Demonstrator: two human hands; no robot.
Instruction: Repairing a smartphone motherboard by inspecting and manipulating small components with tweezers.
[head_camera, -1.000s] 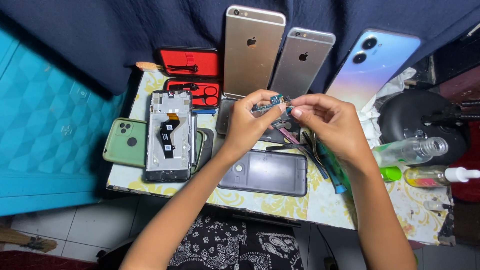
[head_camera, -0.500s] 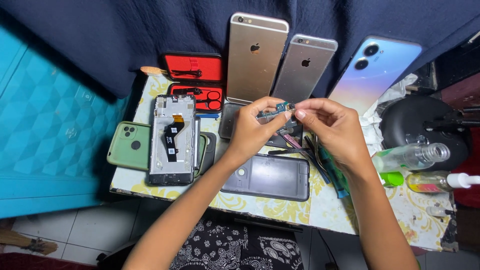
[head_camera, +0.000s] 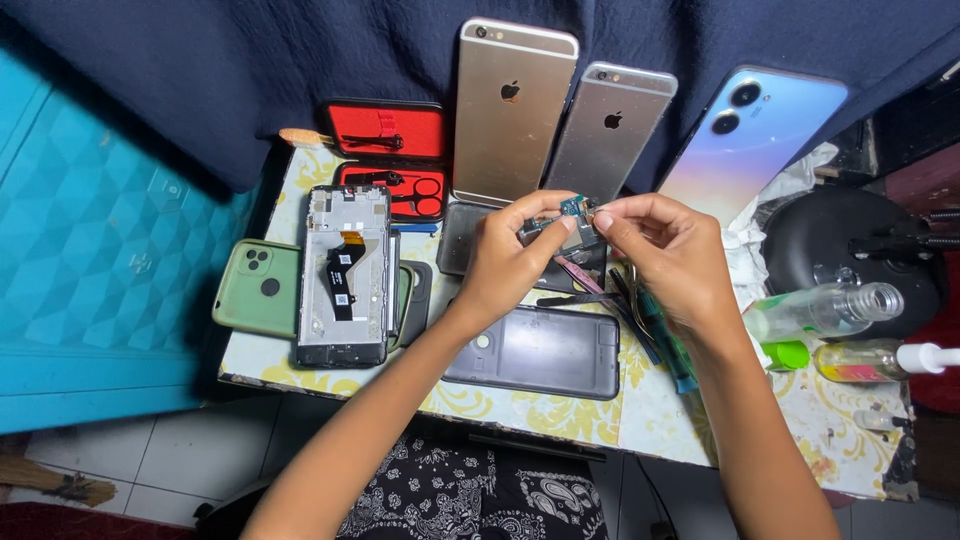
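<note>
Hands holding a small circuit part above the table, in the middle of the frame.

At the left lie a green phone and an open phone frame, with a red tool case above them. The left hand and right hand both pinch the small part with narrow fingertips, just over a dark back cover. Three phones lean behind. A clear bottle lies at the right.

single head cam, looks steeply down from close above onto small table; floor lower left of frame, forearms enter from bottom.
</note>
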